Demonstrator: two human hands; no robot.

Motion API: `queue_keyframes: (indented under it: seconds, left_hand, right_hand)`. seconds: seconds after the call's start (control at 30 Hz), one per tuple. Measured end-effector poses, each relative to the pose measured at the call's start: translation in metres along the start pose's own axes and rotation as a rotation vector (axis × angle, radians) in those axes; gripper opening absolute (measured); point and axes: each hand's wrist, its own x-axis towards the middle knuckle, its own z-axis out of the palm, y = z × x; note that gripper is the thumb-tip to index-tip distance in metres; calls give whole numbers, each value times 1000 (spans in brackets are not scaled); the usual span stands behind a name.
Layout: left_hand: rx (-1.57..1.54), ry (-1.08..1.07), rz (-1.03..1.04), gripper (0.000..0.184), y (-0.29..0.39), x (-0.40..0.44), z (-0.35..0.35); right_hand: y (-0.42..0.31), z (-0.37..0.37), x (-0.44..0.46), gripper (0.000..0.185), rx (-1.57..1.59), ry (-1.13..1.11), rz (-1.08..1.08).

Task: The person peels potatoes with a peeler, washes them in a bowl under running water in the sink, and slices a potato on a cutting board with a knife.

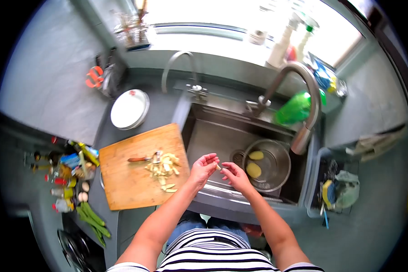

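Note:
Over the front edge of the sink, my two hands are close together. My left hand is half-cupped, its fingers stretched out. The fingertips of my right hand are pinched together, and a small pale thing shows between the hands, too small to name. Nearby in the sink, a metal bowl holds two pale peeled potatoes. To the left is a wooden cutting board. A peeler with a wooden handle lies on it, against a pile of pale peelings.
White plates are stacked behind the board. Two faucets arch over the sink, beside a green bottle. Green pods, eggs and condiment bottles sit at left. A rack with a sponge stands at right.

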Motion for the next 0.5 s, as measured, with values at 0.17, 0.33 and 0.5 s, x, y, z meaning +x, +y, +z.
queue_keyframes:
  seconds: [0.17, 0.33, 0.5]
  left_hand:
    - [-13, 138, 258, 31, 56, -41, -47]
    - [162, 200, 311, 28, 82, -61, -109]
    - [335, 265, 351, 29, 103, -71, -165]
  right_hand:
    - [-55, 92, 28, 29, 35, -237, -205]
    - [-56, 156, 67, 21, -341, -257, -230]
    - [-72, 186, 69, 28, -908, -108, -522]
